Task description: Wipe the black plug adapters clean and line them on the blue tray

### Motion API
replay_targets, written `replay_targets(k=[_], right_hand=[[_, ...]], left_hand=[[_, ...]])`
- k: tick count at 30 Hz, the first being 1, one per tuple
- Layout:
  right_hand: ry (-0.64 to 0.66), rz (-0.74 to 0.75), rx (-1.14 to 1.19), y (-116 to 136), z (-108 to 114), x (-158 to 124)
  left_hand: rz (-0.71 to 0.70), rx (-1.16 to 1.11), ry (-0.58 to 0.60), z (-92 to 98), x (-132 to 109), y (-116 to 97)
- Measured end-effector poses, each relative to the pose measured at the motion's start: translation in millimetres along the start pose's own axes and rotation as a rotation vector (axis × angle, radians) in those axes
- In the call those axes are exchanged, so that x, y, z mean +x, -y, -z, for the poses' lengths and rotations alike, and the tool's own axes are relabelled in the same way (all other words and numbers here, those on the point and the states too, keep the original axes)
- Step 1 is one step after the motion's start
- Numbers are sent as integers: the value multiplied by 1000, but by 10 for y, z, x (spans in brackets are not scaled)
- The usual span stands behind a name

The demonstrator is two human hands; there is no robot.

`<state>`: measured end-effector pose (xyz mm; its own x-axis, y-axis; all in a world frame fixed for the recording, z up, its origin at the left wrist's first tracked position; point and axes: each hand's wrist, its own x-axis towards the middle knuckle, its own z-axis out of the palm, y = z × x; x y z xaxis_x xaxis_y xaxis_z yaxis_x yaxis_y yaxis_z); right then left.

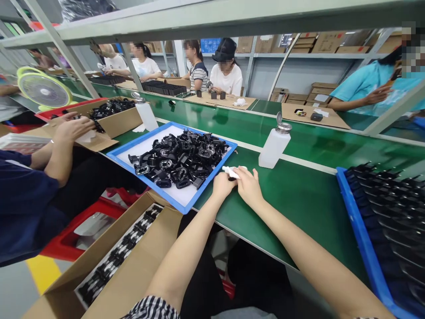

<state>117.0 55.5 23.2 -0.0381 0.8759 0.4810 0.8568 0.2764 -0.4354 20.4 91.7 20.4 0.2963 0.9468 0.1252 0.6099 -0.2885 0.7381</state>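
Close together over the green work surface (299,199), my left hand (223,184) and my right hand (248,186) meet just right of a blue-rimmed tray (186,207). A white cloth (231,171) is pinched in the fingers of my right hand. My left fingers are curled against the cloth; a dark sliver shows between the hands, but its shape is mostly hidden. Heaped in the tray are many black plastic parts (182,155), some with shiny oval rims. Behind my right hand stands a white pump bottle (275,144) with its metal lid raised.
A blue tray (357,230) of black parts in rows lies at right. An open carton (156,235) with parts sits low at left. Beside me a co-worker's hands (71,128) work near another carton (122,119). A second bottle (146,115) and a fan (44,88) stand beyond.
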Motion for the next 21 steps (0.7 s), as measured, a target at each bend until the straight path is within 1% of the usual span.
replay_targets(k=[2, 5, 8, 11, 13, 15, 19, 21], right_hand=[[0, 51, -67, 51, -48, -32], [3, 60, -83, 52, -49, -76], [26, 73, -83, -13, 15, -107], [69, 137, -87, -96, 90, -106], [75, 141, -64, -159, 125, -79], [30, 49, 4, -242, 145, -34], [-155, -366, 325, -486, 199, 39], [-203, -489, 429, -614, 262, 45]], left_hand=[[16, 8, -14, 6, -2, -2], [11, -1, -18, 12, -10, -8], [-5, -31, -10, 11, -17, -5], [-18, -71, 2, 3, -14, 13], [-25, -98, 10, -5, -4, 27], [-30, -120, 21, -15, 10, 38], [-29, -144, 34, -34, 29, 52], [-26, -146, 34, -38, 31, 55]])
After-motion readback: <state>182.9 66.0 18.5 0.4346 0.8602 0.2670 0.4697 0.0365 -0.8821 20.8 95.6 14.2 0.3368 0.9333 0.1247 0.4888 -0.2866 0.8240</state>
